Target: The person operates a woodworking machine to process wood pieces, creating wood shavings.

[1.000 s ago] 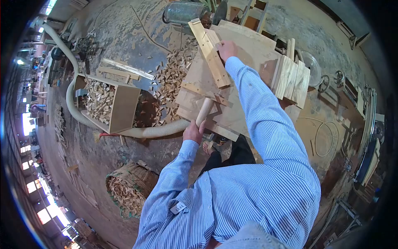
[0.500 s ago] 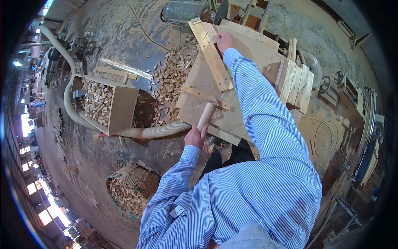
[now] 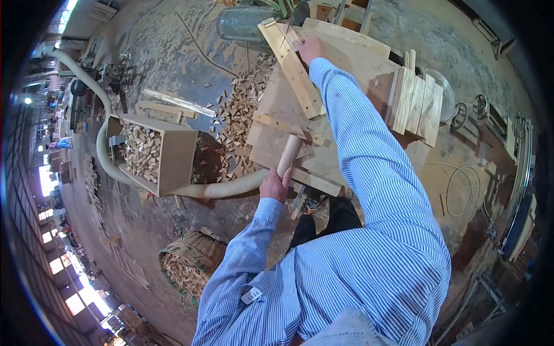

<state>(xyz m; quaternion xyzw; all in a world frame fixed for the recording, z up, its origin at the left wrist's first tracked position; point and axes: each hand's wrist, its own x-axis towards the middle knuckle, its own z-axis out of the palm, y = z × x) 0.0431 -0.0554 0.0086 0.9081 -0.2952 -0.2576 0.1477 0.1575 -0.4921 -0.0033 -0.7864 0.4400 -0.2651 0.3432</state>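
My left hand [image 3: 275,185] is closed around the near end of a thick, pale wooden cylinder [image 3: 289,153], whose far end rests over the worktable. My right hand [image 3: 311,48] is at the far side of the tabletop [image 3: 340,55], fingers bent over a pale piece of wood [image 3: 292,37] beside a long wooden fence [image 3: 297,72]. My own fingers partly hide that piece. A thinner wooden strip [image 3: 271,122] lies across the table between the fence and the cylinder.
Triangular offcuts [image 3: 236,112] cover the floor left of the table. An open box [image 3: 176,161] and a wicker basket [image 3: 199,251] hold more. A ribbed hose [image 3: 228,187] runs beneath the table edge. Stacked boards [image 3: 416,106] stand at the right; a dark disc [image 3: 299,12] is at the back.
The whole view has shifted slightly. Both hands keep nearly the same places relative to the table, the left still around the cylinder and the right beside the fence.
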